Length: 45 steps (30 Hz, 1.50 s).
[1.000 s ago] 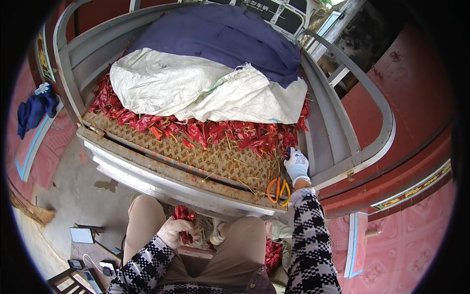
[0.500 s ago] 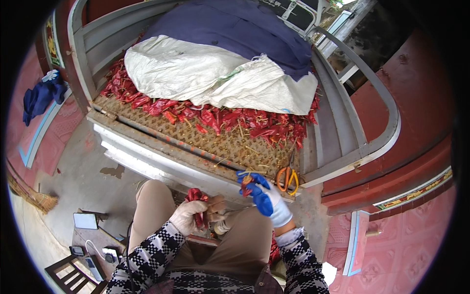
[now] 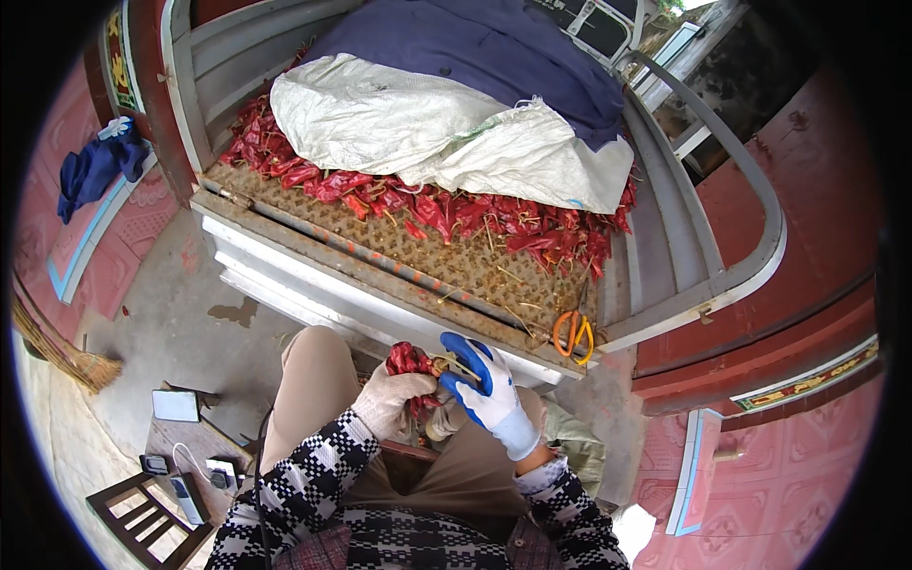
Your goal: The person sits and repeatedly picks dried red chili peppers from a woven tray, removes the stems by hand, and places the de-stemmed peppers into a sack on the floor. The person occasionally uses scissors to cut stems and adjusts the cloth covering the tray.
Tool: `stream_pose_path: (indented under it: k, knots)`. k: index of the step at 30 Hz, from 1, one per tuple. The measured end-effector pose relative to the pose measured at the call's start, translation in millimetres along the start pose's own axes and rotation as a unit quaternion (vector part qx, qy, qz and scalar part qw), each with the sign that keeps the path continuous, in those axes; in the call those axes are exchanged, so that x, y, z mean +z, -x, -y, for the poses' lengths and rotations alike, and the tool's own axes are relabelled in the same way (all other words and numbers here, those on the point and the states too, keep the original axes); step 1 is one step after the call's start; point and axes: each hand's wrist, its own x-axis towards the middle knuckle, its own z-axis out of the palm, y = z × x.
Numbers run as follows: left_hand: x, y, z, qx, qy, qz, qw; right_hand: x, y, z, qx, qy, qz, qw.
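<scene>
My left hand (image 3: 387,397), in a pale glove, grips a small bunch of dried red chillies (image 3: 408,362) above my lap. My right hand (image 3: 484,389), in a white glove with a blue palm, pinches at the bunch's stems beside the left hand. In front of me a cart bed with a metal tread floor (image 3: 456,271) carries a long heap of dried red chillies (image 3: 427,204). Orange-handled scissors (image 3: 574,332) lie on the bed's near right corner, apart from both hands.
A white woven sack (image 3: 427,133) and a dark blue cloth (image 3: 484,47) cover the heap. A broom (image 3: 57,347) lies at the left. A low wooden stool (image 3: 157,513), a phone and small items sit on the ground at lower left. A blue rag (image 3: 95,166) hangs at the left.
My right hand left the scissors on the cart bed's corner and came back to my lap, meeting the left hand at the chilli bunch. The view has tilted down slightly.
</scene>
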Motion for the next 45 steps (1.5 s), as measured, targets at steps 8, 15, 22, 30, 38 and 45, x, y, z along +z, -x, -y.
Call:
stream_pose_path:
  k: [8, 15, 22, 30, 38, 45]
  knots:
    - [4, 0, 6, 0.086, -0.038, -0.025, 0.995, 12, -1, 21, -0.126, 0.231, -0.065, 0.962]
    - [-26, -3, 13, 0.028, -0.091, -0.010, 0.995, 12, 1, 13, -0.102, 0.159, -0.049, 0.981]
    - [-8, 3, -6, -0.055, -0.146, -0.002, 0.988, 12, 11, -4, 0.294, -0.378, -0.075, 0.875]
    - [-22, -1, 0, -0.006, 0.029, 0.022, 0.999, 0, -7, -15, 0.243, -0.198, -0.100, 0.944]
    - [-24, 4, 4, 0.007, -0.013, 0.026, 1.000, -2, 17, -29, 0.284, -0.002, 0.000, 0.959]
    - [-6, -4, 16, 0.204, -0.414, 0.024, 0.887, 22, 38, 23, 0.079, 0.020, -0.089, 0.993]
